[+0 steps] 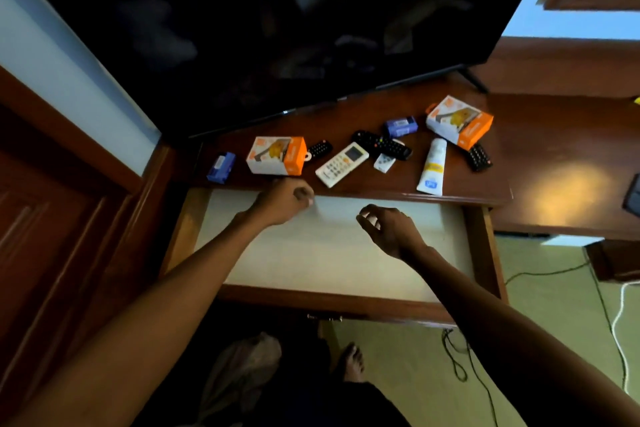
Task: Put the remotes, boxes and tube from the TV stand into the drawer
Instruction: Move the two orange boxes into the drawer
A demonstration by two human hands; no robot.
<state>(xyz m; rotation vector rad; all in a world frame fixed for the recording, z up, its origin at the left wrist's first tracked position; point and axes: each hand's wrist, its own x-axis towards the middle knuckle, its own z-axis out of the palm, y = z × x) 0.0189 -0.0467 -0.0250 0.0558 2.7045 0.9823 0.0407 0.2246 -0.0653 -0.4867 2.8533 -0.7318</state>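
Drawer (332,253) is pulled out and its pale liner shows nothing inside, so by my read zero items are stowed; the opening step is the only part done. Everything is on the TV stand surface (540,149): two orange-and-white boxes, left (277,155) and right (459,121); two small blue boxes, left (221,167) and one further back (400,126); a white remote (341,164); a long black remote (382,144); a small black remote (320,148) tucked against the left orange box; another black remote (479,157) just beside the right orange box; a small white remote-like piece (384,162); and the white tube (431,166) lying near the front edge. Left hand (282,199) hovers at the surface's front lip just below the left orange box, fingers loosely curled, holding nothing. Right hand (389,227) is over the drawer, fingers half curled, also empty. Left to do: all ten-odd pieces. Likely first pick is the left orange box.
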